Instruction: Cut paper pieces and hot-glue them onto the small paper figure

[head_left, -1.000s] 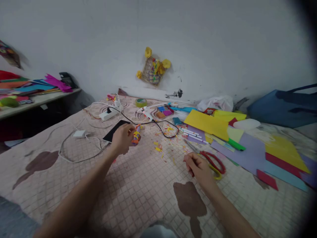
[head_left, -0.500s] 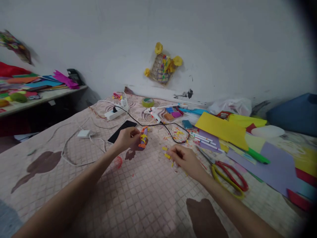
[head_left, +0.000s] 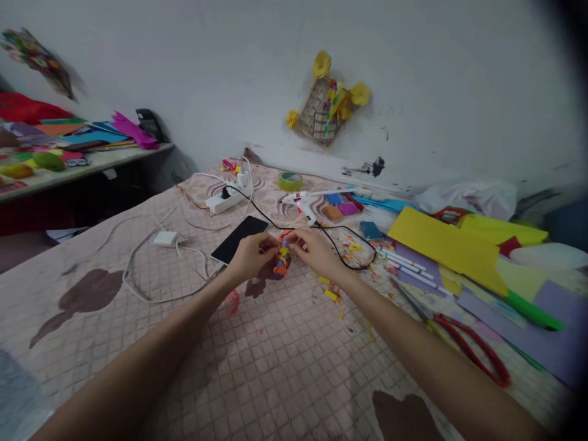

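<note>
My left hand (head_left: 250, 255) is closed around a small craft piece (head_left: 282, 260) wrapped in orange, yellow and purple paper strips, held just above the patterned bedcover. My right hand (head_left: 315, 250) meets it from the right, its fingertips pinched at the top of the same piece. Paper scraps (head_left: 331, 292) lie scattered below and to the right of both hands. A black phone (head_left: 239, 238) lies just behind my left hand.
A white glue gun (head_left: 301, 204) with a black cord, a tape roll (head_left: 290, 180), a power strip (head_left: 225, 200) and a charger (head_left: 165, 237) lie further back. Coloured paper sheets (head_left: 448, 245), pens and red-handled scissors (head_left: 468, 349) fill the right side. A shelf (head_left: 82, 165) stands at the left.
My right hand has left the spot near the scissors, moved left over the scraps, and joined my left hand at the craft piece. The view has shifted left.
</note>
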Demonstrator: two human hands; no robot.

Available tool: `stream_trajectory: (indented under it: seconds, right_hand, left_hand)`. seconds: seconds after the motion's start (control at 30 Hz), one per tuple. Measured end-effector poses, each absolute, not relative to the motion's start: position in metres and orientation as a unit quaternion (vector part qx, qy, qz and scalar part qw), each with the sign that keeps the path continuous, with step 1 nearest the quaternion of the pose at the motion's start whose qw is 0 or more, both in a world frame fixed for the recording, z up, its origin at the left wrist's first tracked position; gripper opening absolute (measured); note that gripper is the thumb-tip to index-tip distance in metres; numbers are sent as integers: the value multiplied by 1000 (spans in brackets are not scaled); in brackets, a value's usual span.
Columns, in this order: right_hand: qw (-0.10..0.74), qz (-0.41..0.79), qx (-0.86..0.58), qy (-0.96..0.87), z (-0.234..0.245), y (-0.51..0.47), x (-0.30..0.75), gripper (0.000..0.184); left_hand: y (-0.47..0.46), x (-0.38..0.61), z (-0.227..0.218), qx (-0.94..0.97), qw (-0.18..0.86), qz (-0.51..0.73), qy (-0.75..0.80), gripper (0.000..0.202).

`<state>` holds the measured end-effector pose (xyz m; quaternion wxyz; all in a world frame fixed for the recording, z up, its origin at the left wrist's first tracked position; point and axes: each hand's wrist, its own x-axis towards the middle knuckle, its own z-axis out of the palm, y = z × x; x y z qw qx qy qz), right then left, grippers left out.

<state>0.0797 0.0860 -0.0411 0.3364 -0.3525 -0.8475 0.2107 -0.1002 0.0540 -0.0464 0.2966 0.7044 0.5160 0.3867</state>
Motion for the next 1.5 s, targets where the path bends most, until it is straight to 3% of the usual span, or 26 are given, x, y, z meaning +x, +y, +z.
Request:
stream_trajectory:
  seconds: [0.47, 1.0, 1.5]
  right_hand:
    - [316, 224, -331, -861, -53, 90, 77, 35]
    - [309, 210, -329, -867, -57, 94, 75, 23]
    - [293, 211, -328, -873, -58, 95, 75, 28]
  left_hand:
    - [57, -101, -52, 691, 317, 394, 516, 14]
    - [60, -104, -59, 692, 323, 399, 508, 16]
    - [62, -105, -62, 691, 338, 399, 500, 15]
